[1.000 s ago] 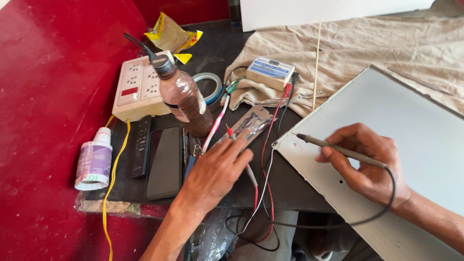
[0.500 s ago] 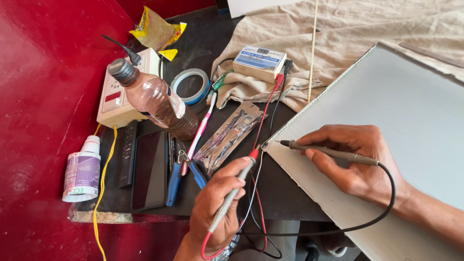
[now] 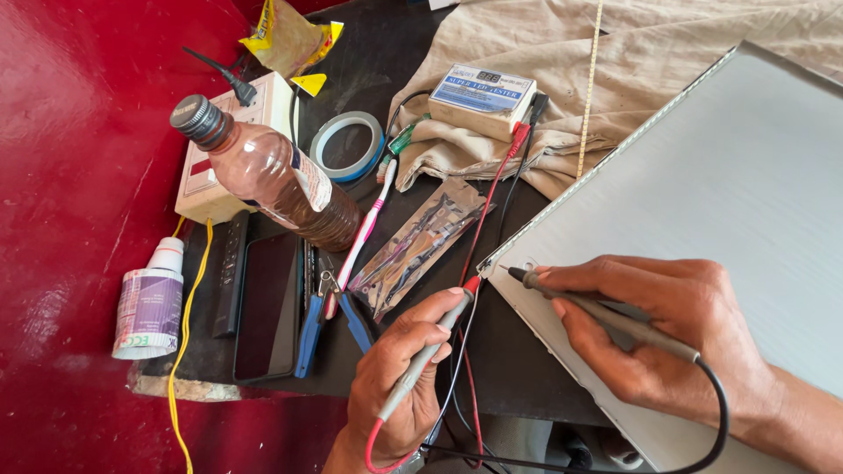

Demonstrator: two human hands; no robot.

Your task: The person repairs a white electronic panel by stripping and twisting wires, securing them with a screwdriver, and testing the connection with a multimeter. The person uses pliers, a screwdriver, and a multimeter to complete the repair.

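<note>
Now the left hand (image 3: 395,386) grips a red probe (image 3: 428,351), tip just short of the panel (image 3: 702,202). Right hand (image 3: 654,338) pinches a black probe (image 3: 606,314), tip touching the panel's corner.

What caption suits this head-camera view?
Left hand holds red-tipped probe; right hand presses black probe to white panel.

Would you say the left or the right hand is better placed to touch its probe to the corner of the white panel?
Probably the right hand: its black probe tip already sits at the white panel corner, whereas the left hand holds the red probe off the panel.
</note>
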